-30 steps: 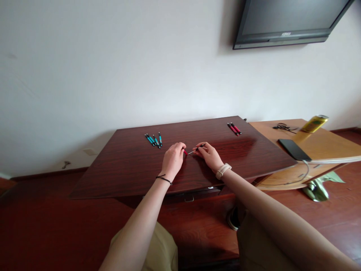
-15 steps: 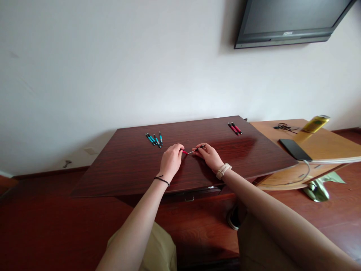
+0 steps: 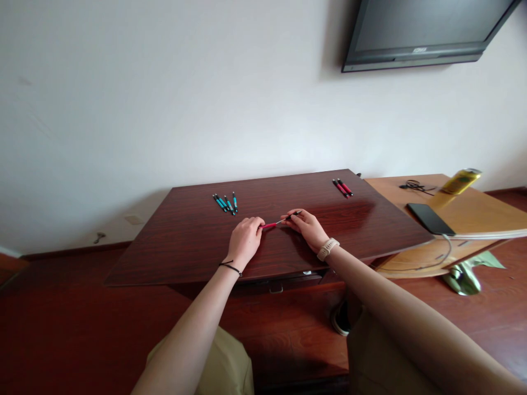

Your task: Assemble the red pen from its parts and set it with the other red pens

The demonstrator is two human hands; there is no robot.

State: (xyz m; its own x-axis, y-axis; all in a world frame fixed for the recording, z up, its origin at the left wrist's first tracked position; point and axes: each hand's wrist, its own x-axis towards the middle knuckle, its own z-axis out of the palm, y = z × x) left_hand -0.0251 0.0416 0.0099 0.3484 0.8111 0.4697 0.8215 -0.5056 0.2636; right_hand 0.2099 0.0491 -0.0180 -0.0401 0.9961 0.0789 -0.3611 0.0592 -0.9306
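Observation:
Above the dark wooden table (image 3: 197,241), my left hand (image 3: 245,237) is closed on a red pen barrel (image 3: 269,225), whose free end points right. My right hand (image 3: 305,227) pinches a black pen part (image 3: 294,215). A thin pale rod (image 3: 281,221) runs between the two parts; whether it still sits inside the barrel I cannot tell. Several teal-and-black pens (image 3: 225,204) lie beyond my left hand. Two red-and-black pens (image 3: 342,187) lie side by side at the table's back right.
A lower light-wood table (image 3: 489,211) adjoins on the right, bearing a black phone (image 3: 430,219) with a white cable, a coiled black cord (image 3: 415,185) and a tilted yellow can (image 3: 461,181). A television (image 3: 424,33) hangs on the wall.
My left hand has shifted slightly left and toward me, and more of the red barrel shows. My right hand has hardly moved.

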